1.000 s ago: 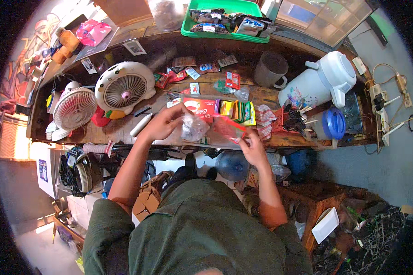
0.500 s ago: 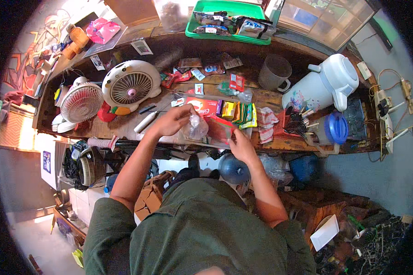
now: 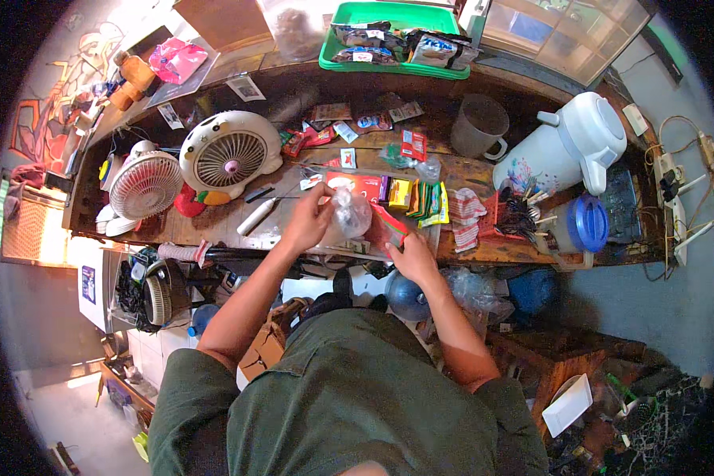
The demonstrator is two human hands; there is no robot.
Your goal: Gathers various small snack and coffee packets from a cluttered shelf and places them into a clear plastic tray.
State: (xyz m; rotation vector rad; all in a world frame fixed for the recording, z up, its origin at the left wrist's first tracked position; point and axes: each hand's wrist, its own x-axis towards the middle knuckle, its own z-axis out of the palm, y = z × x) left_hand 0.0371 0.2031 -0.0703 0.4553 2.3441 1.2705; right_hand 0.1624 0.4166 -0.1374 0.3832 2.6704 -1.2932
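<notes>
My left hand [image 3: 309, 218] is closed, its thumb and fingers pinching a crumpled clear plastic bag [image 3: 349, 218] over the front of the bench. Just right of the bag, a red-edged plastic pouch [image 3: 387, 228] hangs tilted in the closed fingers of my right hand [image 3: 415, 258]. What lies inside the pouch I cannot make out. Behind both hands are a flat red packet [image 3: 358, 183], a small yellow box [image 3: 400, 193] and a row of green and yellow sachets [image 3: 431, 204]. A red-and-white striped packet [image 3: 467, 214] sits to their right.
Two fans, one white [image 3: 144, 186] and one animal-shaped [image 3: 230, 155], stand at the left. A white flask [image 3: 567, 143], a grey jug [image 3: 481, 127], a red basket [image 3: 496, 220] and a blue-lidded container [image 3: 587, 224] occupy the right. Behind is a green tray [image 3: 393, 67].
My hands have come closer together, and the red-edged pouch is now more tilted and nearer the clear bag. The whole view has shifted slightly.
</notes>
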